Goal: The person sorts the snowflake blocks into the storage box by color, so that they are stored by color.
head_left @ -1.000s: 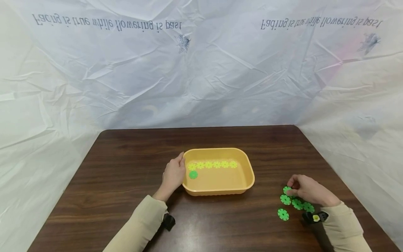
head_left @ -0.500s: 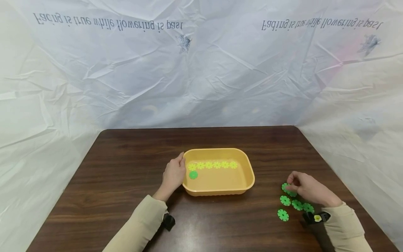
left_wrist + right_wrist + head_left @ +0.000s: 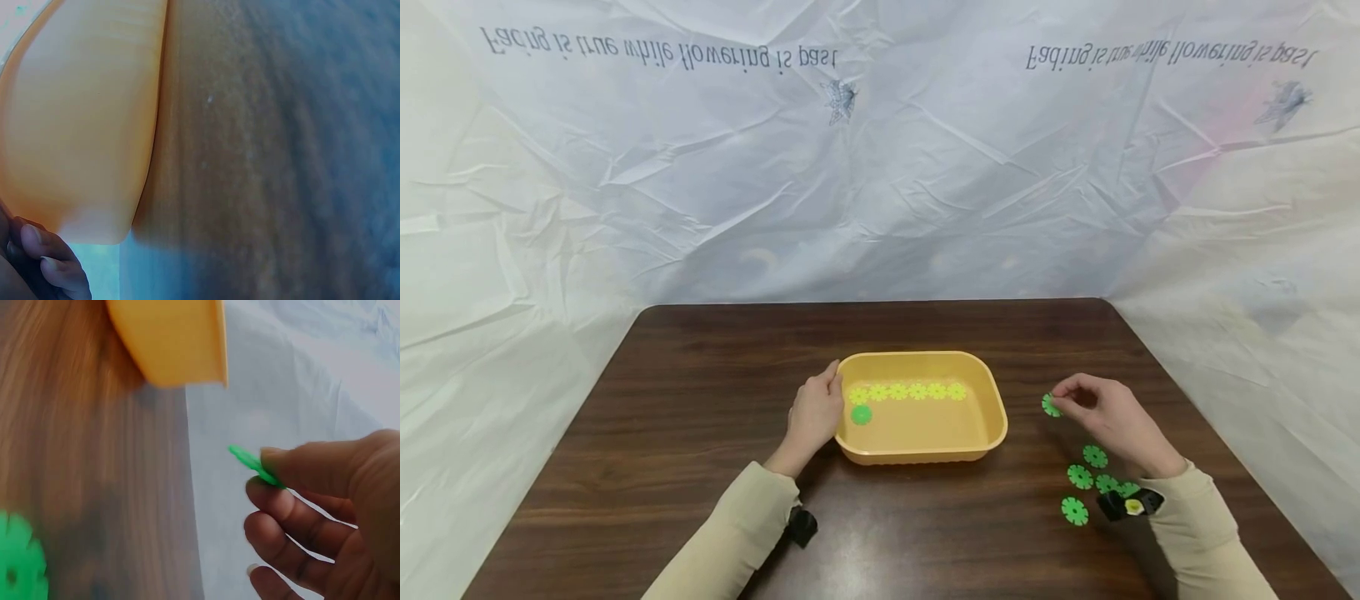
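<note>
My right hand (image 3: 1118,419) pinches a green plastic snowflake disc (image 3: 1049,406) between thumb and forefinger, raised over the table to the right of the tub; the right wrist view shows this disc (image 3: 253,465) edge-on. A shallow yellow plastic tub (image 3: 917,457) stands mid-table. At its left end, my left hand (image 3: 814,408) grips the rim, and the left wrist view has curled fingers (image 3: 59,265) at the tub's wall (image 3: 87,125). Inside lie a row of yellow snowflake discs (image 3: 898,392) and one green disc (image 3: 861,415) below the row's left end.
Several loose green discs (image 3: 1080,477) lie on the dark wood table (image 3: 715,358) near the right forearm, some partly behind the wrist camera (image 3: 1131,504). White printed sheeting (image 3: 880,208) hangs behind the table and along both sides.
My right hand has picked up one green disc from the loose group and carried it up and left toward the tub. The left hand and the tub stay put.
</note>
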Demonstrator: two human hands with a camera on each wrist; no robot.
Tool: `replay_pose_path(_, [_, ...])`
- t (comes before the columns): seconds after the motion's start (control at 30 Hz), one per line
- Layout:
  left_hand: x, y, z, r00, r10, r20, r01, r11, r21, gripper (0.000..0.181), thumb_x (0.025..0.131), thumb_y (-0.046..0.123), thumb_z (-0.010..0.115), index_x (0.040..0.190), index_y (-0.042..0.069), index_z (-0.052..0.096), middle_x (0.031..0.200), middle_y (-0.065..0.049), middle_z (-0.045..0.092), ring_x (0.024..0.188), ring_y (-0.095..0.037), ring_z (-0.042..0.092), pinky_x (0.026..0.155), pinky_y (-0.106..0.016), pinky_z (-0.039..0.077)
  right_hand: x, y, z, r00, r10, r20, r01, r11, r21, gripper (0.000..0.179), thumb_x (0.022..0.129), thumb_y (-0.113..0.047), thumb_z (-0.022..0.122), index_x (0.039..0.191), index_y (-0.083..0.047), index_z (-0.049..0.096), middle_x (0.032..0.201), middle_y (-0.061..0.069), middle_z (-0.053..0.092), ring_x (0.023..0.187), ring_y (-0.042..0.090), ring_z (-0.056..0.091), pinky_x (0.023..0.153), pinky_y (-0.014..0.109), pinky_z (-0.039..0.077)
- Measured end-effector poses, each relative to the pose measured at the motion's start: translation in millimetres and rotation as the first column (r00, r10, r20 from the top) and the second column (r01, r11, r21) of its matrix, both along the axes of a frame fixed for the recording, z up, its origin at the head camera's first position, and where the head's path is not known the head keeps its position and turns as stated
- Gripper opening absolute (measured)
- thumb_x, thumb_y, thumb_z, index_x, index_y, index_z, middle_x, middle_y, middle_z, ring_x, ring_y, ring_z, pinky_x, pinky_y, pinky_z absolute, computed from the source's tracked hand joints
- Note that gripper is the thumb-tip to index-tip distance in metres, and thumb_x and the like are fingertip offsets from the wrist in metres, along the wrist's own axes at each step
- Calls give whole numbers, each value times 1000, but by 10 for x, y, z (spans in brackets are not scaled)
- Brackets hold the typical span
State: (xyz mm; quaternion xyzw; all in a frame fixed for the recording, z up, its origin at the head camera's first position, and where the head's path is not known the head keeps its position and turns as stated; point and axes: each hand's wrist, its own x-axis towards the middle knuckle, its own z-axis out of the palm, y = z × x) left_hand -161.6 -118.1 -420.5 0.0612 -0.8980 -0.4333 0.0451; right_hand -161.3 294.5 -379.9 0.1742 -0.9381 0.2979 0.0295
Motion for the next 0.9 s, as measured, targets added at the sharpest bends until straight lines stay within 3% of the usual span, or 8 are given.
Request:
replay_pose_path(0.2, [8,-2,10,1000,-1,9,1,1000,2,43,105,25,40,146,10,46,55,-5,51,38,-14,39,39,-30,35,-42,-265,96,1000,8,-18,-9,999,-43,18,95,-35,63,102,-19,68,90,-5,67,76,16,61,62,29,48])
replay_pose_path(0.43, [13,6,21,1000,0,11,0,1000,16,44,105,25,40,146,11,46,54,-5,51,38,-14,40,38,-29,36,-83,-536,174,996,86,-3,-86,990,-108,15,95,-29,65,103,-16,68,92,-3,66,82,17,64,67,30,51])
replay_pose_path(0.73, [15,10,28,1000,0,13,0,1000,13,44,105,26,40,146,11,46,52,-5,49,38,-14,39,38,-29,35,-130,-851,154,988,153,9,-148,969,-196,16,95,-26,65,105,-14,68,96,-2,67,85,22,66,67,30,52])
replay_pose_path(0.9, [18,8,24,1000,2,12,-2,1000,12,44,105,26,40,146,10,46,54,-5,51,38,-14,40,38,-29,36,-127,-1046,118,982,189,-11,-188,968,-168,15,94,-22,67,106,-14,70,97,-5,67,87,14,63,72,32,51])
